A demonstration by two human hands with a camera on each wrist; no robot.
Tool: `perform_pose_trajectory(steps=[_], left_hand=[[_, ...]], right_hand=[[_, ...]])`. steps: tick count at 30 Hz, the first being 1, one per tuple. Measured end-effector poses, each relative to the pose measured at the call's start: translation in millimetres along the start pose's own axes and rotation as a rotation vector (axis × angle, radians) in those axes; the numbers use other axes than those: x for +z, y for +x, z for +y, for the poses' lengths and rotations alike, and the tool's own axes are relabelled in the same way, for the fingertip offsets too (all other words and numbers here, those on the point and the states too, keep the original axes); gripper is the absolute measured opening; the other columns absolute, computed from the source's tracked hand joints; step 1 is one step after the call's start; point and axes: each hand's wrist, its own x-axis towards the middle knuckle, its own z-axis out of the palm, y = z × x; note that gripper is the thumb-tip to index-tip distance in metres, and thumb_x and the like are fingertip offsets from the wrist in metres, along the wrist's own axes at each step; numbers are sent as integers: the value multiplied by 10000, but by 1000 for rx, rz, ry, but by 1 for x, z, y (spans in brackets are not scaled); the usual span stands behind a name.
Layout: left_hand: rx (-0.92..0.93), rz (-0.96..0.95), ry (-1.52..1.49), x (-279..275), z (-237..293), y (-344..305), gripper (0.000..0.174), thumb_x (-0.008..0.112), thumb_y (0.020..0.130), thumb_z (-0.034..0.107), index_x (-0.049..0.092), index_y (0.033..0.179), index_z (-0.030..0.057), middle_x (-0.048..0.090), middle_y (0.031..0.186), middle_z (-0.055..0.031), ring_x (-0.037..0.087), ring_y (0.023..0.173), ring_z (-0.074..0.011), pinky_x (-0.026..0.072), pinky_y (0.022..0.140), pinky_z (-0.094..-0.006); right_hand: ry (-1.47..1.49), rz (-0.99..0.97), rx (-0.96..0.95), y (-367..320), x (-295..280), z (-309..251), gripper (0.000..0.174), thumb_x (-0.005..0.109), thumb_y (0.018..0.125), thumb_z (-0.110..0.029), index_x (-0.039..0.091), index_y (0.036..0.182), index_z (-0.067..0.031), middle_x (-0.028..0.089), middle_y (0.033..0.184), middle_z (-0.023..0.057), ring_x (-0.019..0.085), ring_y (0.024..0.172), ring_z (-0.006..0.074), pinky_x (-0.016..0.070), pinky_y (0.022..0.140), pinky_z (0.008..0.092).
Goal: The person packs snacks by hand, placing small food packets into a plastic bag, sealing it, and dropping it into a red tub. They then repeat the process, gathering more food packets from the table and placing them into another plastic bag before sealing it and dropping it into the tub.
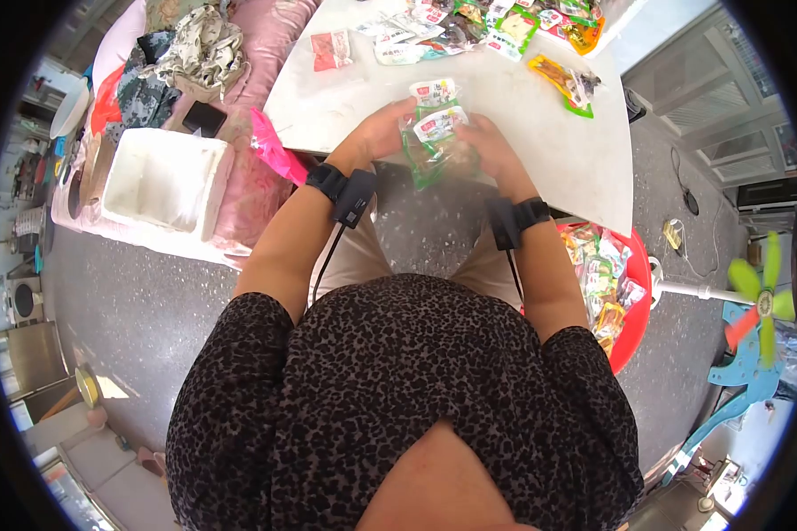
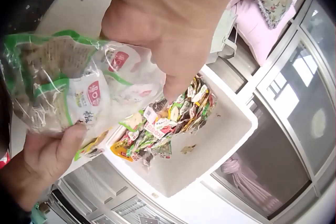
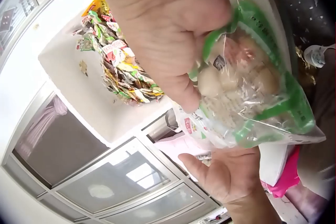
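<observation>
Two overlapping clear packets with green edges and white-and-red labels (image 1: pixel 441 126) are held up at the table's near edge. My left hand (image 1: pixel 385 129) grips their left side, and my right hand (image 1: pixel 491 149) pinches the right side. In the left wrist view the right thumb lies on the front of the packets (image 2: pixel 86 95), while the left hand (image 2: pixel 168 29) is at their upper corner. Pale round pieces show inside the plastic (image 3: pixel 241 77) in the right wrist view, between the right hand (image 3: pixel 163 35) and the left hand (image 3: pixel 226 176) below. Some fingertips are hidden behind the packets.
On the white table (image 1: pixel 363 106) lie a red-and-white packet (image 1: pixel 330 50), an orange packet (image 1: pixel 562 81) and a pile of packets. A white box (image 2: pixel 231 124) holds many more. A red basin (image 1: pixel 633 301) of packets stands right; a foam box (image 1: pixel 164 181) sits left.
</observation>
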Motion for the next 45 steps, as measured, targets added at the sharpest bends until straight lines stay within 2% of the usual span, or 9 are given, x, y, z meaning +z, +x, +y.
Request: perform_pose_trajectory(steps=[4,13,17,20,23,29,31,35,45], left_hand=[[-75,66,-4,-18,-25,6,385,497,802,170,397,1122,-19,489,1072,-159,507,957,-249,417,822,-377],[112,262,143,-3,-30,2,256,431,828,104,444,1031,-51,532,969,-143,535,886,-225,454,774,-361],[228,328,280,-1,-34,0,216,434,839,142,486,957,-31,551,880,-89,523,824,-144,437,727,-283],[386,365,593,17,-29,-9,194,445,842,167,509,899,-7,544,820,-37,489,752,-83,405,667,-222],[465,397,636,23,-29,-7,184,456,840,182,519,857,10,529,785,-6,454,701,-55,379,628,-195],[583,419,827,30,-26,-13,196,466,831,193,537,828,11,526,733,-3,448,676,-62,379,621,-210],[776,418,1039,33,-25,-19,208,470,816,198,550,816,7,525,688,-20,454,640,-84,385,602,-238],[575,367,1028,22,-19,-22,211,470,822,202,546,836,6,534,731,-27,464,686,-94,385,641,-239],[574,179,1086,32,-13,-24,211,459,845,203,536,871,8,529,782,1,454,731,-72,384,664,-225]], right_hand=[[66,3,28,-5,-1,6,453,580,735,-152,374,1089,43,509,965,138,520,868,199,453,701,300],[205,-49,-54,5,-9,20,280,519,745,-108,468,976,40,538,905,111,534,825,180,445,711,305],[388,-86,-107,-10,-2,15,212,495,757,-86,485,923,46,549,874,105,538,811,179,444,699,290],[299,-34,-217,-13,-1,10,184,480,775,-90,489,915,28,549,843,80,540,760,159,443,682,279],[-338,159,-338,-19,-4,1,177,474,789,-108,494,922,7,543,807,50,530,736,133,432,684,263],[20,327,-316,-38,5,-9,214,514,783,-150,485,936,-4,526,853,25,509,783,110,422,686,245],[-109,392,-503,-33,-4,-2,248,544,760,-143,480,964,-16,516,917,53,505,828,133,421,703,257],[-669,479,-903,-50,-2,-26,319,594,708,-113,486,1001,-48,477,1036,135,488,928,204,410,754,279],[-1219,86,-1034,-58,-2,-77,225,605,682,-145,545,870,-38,496,1025,164,497,917,296,413,753,344]])
